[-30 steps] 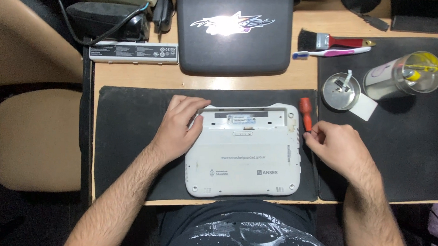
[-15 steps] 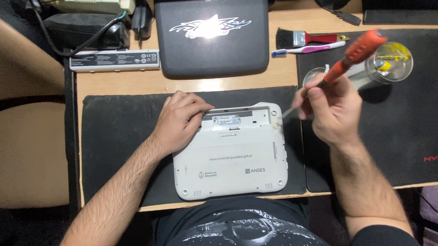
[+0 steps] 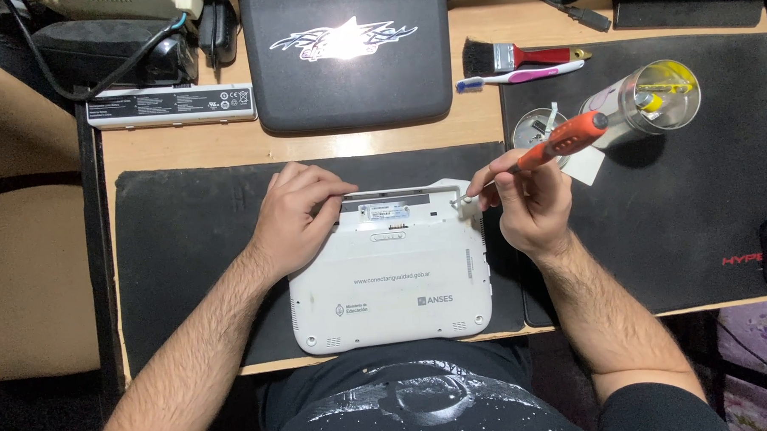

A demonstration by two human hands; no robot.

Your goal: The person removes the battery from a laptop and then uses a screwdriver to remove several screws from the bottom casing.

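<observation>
at frame centre, a white netbook (image 3: 394,275) lies upside down on a black mat (image 3: 189,239). the left hand (image 3: 294,219) presses its upper left corner, fingers open (flat); the right hand (image 3: 528,206) grips an orange screwdriver (image 3: 559,141), tip at the upper right corner.

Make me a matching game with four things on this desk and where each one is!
Things:
1. white laptop
2. orange screwdriver
3. paintbrush
4. long white battery

Places:
A. held in the right hand
B. far left of the desk, beside the closed black laptop
C. bottom up on the black mat, under the left hand
D. lying above the pink toothbrush

Pairs: 1-C, 2-A, 3-D, 4-B
</observation>
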